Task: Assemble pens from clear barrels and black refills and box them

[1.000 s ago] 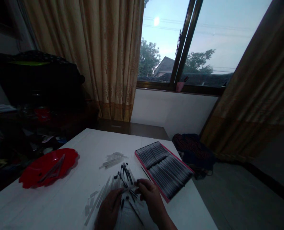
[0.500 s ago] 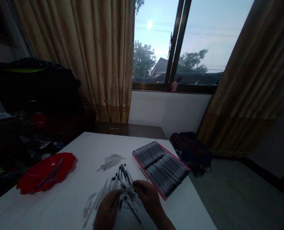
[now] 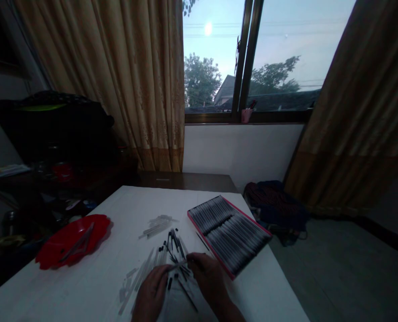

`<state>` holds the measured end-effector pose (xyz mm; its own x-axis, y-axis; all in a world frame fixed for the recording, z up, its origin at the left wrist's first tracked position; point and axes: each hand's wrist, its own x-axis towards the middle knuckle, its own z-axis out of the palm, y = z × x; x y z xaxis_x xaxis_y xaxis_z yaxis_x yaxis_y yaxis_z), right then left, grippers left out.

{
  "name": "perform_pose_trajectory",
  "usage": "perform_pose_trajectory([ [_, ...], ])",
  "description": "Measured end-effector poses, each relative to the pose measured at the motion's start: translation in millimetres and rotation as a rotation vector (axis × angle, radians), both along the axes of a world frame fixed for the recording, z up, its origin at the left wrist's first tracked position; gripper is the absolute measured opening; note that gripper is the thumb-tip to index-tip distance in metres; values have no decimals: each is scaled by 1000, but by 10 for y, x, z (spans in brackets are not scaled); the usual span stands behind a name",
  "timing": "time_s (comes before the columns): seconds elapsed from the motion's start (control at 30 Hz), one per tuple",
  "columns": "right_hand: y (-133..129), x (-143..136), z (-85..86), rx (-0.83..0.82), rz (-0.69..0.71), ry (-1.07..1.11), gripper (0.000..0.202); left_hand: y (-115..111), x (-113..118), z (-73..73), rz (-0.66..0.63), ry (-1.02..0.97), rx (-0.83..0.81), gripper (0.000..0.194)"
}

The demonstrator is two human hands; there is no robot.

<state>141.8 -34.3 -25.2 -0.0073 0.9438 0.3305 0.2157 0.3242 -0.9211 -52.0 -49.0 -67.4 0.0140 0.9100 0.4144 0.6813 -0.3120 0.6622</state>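
Note:
My left hand (image 3: 151, 293) and my right hand (image 3: 208, 279) meet low over a white table (image 3: 125, 210). Between their fingertips they pinch one thin pen part (image 3: 176, 267) held almost level. Under and just beyond the hands lies a loose pile of black pen refills and caps (image 3: 174, 247). Clear pen tubes (image 3: 141, 273) lie scattered to the left of my left hand, and a smaller heap of tubes (image 3: 158, 225) rests further back. A pink-rimmed flat box of packed pens (image 3: 228, 233) sits to the right of my right hand.
A red dish (image 3: 73, 239) holding a few sticks stands at the table's left. Dark cluttered furniture (image 3: 47, 147) fills the left side. Curtains frame a window (image 3: 249, 58) behind. A dark bundle of cloth (image 3: 276, 208) lies on the floor right of the table.
The camera has swung slightly, shifting the view. Both hands stay together over the pile, still pinching the thin part; they have barely moved.

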Motion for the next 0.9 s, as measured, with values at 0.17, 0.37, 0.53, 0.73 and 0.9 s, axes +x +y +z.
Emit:
perform_pose_trajectory([
  [0.17,29,2,-60,5,22,-19,19,-12,11,1,12,26,36,31],
  [0.37,75,16,-40,96,65,-118,16,-12,1,-21,34,63,74,29],
  [0.53,124,68,-34,145,122,-195,15,4,-12,-70,46,111,139,32],
  [0.73,133,104,-51,190,88,-209,18,12,-18,-117,63,144,201,29],
  [0.9,104,87,-118,98,28,-107,25,-6,-6,-84,52,132,160,29],
])
